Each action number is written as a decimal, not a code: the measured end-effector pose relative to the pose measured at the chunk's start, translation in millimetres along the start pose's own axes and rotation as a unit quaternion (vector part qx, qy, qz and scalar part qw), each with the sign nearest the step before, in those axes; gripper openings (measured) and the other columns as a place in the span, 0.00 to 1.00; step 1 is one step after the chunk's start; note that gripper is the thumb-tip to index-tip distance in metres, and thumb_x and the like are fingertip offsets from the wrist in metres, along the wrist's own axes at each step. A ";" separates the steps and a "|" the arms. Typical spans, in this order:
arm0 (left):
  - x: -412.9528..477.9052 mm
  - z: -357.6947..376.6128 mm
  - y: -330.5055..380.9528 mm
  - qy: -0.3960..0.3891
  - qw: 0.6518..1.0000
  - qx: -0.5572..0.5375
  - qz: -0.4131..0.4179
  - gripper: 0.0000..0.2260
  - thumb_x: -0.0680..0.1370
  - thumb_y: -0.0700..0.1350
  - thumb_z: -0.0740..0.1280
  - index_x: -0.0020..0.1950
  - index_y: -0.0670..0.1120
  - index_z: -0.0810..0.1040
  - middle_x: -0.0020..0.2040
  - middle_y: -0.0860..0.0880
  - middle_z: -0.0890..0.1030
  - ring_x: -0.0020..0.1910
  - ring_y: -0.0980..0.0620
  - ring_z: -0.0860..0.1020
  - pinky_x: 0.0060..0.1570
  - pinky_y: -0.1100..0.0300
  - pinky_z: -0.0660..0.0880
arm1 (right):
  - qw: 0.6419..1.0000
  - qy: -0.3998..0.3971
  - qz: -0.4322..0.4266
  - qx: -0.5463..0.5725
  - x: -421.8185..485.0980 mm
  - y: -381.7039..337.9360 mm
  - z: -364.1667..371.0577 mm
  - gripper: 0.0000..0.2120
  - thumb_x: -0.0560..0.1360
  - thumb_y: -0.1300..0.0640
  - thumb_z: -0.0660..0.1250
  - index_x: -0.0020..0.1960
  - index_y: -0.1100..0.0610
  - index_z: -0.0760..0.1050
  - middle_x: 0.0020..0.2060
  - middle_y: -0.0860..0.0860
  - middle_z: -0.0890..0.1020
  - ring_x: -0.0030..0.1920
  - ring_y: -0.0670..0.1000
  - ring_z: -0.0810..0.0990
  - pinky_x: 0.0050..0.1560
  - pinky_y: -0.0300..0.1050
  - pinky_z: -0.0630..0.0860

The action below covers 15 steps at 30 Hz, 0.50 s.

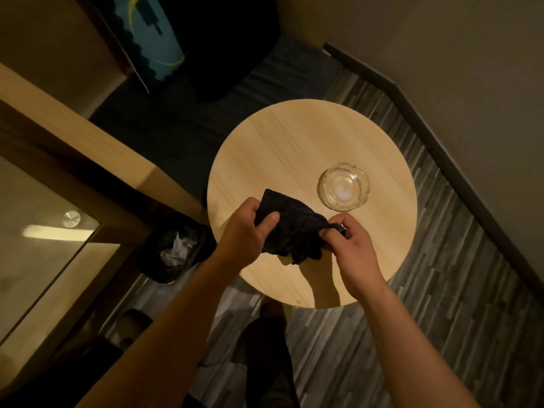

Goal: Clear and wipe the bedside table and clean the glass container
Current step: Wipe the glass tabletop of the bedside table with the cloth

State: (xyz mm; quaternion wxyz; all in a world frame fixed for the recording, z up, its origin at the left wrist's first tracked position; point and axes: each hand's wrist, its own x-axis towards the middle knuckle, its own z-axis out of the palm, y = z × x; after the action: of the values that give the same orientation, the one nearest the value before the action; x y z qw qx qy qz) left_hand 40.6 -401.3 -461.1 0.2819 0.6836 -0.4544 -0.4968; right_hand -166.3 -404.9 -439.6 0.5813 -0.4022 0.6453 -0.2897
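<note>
Both hands are pinching one dark, crumpled knitted cloth [291,228] between them, and I am reading that as a fold or a bunching-up before a wipe. Working from the left: beyond my left hand's outer side, down on the floor, a black waste bin [173,245] with crumpled white paper in it is standing close against the table, probably so that clearings drop straight in. My left hand [247,228] is closing thumb over fingers on the cloth's left edge, lifting that corner up off the wood. Between the two grips the cloth is sagging, its lower folds hanging just over the round pale wooden table [294,148], whether touching or not I cannot tell. My right hand [350,245] is nipping the opposite corner with its fingertips, drawing the fabric taut. Just past that right grip, farther from me, the clear round glass ashtray [343,187] is sitting upright on the tabletop, apart from the cloth and apparently empty. I am judging the top already cleared, with the wiping and the glass left to do.
</note>
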 end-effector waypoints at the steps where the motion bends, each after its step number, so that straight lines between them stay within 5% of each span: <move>1: -9.7 -8.8 2.5 0.007 1.000 -0.013 -0.007 0.07 0.84 0.48 0.66 0.55 0.45 0.74 0.47 0.50 0.79 0.50 0.51 0.81 0.45 0.58 0.82 | 1.000 -0.011 -0.008 0.001 -4.1 -7.9 4.8 0.03 0.71 0.55 0.68 0.40 0.52 0.76 0.37 0.55 0.75 0.41 0.54 0.73 0.44 0.56 0.69; 5: -52.2 -47.5 9.2 0.055 0.994 -0.094 -0.031 0.06 0.84 0.47 0.66 0.57 0.45 0.76 0.50 0.51 0.83 0.50 0.56 0.84 0.44 0.61 0.84 | 0.995 -0.060 -0.059 -0.053 -20.7 -40.3 32.0 0.07 0.78 0.64 0.66 0.45 0.53 0.75 0.36 0.49 0.77 0.39 0.50 0.75 0.44 0.54 0.71; 8: -82.1 -80.8 6.6 0.106 0.979 -0.171 -0.032 0.03 0.83 0.44 0.67 0.56 0.49 0.77 0.50 0.53 0.85 0.50 0.61 0.85 0.45 0.64 0.83 | 0.986 -0.102 -0.092 -0.097 -35.9 -67.5 62.8 0.09 0.79 0.66 0.65 0.47 0.52 0.75 0.36 0.55 0.76 0.39 0.50 0.75 0.44 0.53 0.72; 15: -150.2 -186.8 -6.6 0.218 0.931 -0.292 -0.024 0.08 0.79 0.49 0.69 0.55 0.47 0.79 0.51 0.51 0.87 0.51 0.54 0.86 0.46 0.60 0.84 | 0.958 -0.203 -0.157 -0.132 -73.6 -123.2 180.5 0.02 0.77 0.57 0.64 0.48 0.51 0.73 0.38 0.59 0.75 0.37 0.56 0.73 0.41 0.54 0.70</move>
State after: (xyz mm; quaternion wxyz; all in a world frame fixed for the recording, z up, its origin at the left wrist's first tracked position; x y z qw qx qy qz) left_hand 203.5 -275.4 -338.2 0.5491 0.6733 -0.2006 -0.4527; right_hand 33.7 -387.6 -326.1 0.5890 -0.6218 0.4750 -0.2022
